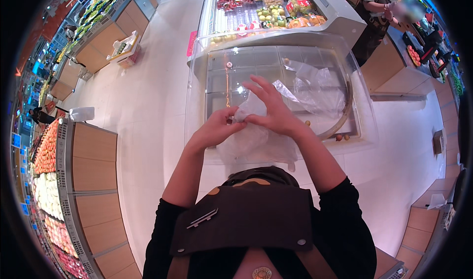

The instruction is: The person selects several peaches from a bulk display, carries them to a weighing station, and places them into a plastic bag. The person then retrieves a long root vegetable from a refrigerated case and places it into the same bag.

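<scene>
A thin translucent plastic bag (258, 138) hangs from both hands in front of my apron, above the near edge of a clear-walled display bin. My left hand (218, 127) pinches the bunched top of the bag between thumb and fingers. My right hand (271, 109) has its thumb at the same bunched plastic, with its other fingers raised and spread. What the bag holds, if anything, cannot be made out. Inside the bin lie a crumpled clear plastic bag (317, 88), a curved tube (342, 118) and a few small round fruits (339, 137).
The bin's clear rim (188, 101) surrounds its tiled-looking base. Beyond it stands a chilled case with packed fruit (273, 13). Fruit shelves (94, 160) line the left. A co-worker (373, 20) stands by a counter (399, 64) at upper right. A white crate (125, 51) sits on the floor.
</scene>
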Available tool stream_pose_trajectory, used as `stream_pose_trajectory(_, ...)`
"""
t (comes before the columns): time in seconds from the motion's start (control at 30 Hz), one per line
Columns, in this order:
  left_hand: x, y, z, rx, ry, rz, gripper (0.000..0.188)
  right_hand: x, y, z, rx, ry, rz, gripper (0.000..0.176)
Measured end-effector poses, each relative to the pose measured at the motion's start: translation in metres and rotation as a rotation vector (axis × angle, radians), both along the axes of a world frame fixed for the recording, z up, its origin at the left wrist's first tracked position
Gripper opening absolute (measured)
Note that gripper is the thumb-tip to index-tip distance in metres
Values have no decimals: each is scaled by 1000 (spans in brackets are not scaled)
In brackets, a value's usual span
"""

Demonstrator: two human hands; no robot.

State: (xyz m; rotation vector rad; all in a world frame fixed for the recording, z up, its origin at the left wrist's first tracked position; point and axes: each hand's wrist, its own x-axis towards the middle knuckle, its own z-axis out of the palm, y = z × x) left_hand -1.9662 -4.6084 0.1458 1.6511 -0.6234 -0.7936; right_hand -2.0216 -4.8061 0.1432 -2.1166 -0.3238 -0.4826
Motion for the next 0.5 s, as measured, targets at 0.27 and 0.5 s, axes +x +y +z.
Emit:
stream_pose_trajectory(0.27, 1, -15, 3, 170, -528, 192, 19, -1, -6, 17, -287, -31, 12, 16)
stream_pose_trajectory(0.5, 0, -32, 3, -367, 258, 646, 18, -26, 46, -2, -360, -299, -152, 33)
